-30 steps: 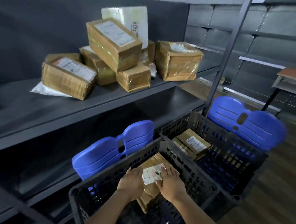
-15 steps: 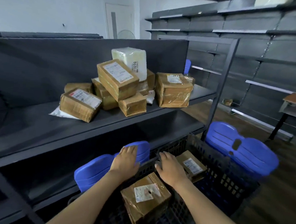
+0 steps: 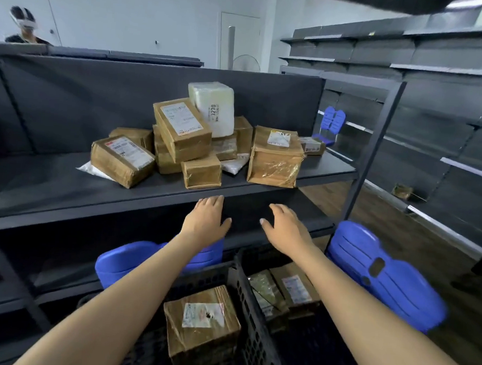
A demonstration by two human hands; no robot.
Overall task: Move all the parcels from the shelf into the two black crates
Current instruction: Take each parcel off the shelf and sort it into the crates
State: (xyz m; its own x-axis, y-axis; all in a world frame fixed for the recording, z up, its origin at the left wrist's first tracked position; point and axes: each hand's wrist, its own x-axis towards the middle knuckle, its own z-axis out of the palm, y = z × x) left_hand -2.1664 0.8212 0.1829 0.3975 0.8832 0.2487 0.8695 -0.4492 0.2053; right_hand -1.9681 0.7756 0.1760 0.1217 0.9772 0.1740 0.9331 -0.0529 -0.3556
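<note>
Brown taped parcels (image 3: 208,141) sit heaped mid-shelf (image 3: 64,191), w/ three more down in the black crates (image 3: 250,310), & we see left hand (image 3: 206,221) + right hand (image 3: 286,230) below shelf edge, fingers spread, empty.

White door (image 3: 239,41) in far wall. Left of door, a person (image 3: 25,26) wearing a headset. Right of door, grey wall shelving (image 3: 410,65). Floor fan (image 3: 246,63) before door. Below shelving, wooden floor (image 3: 387,219).
</note>
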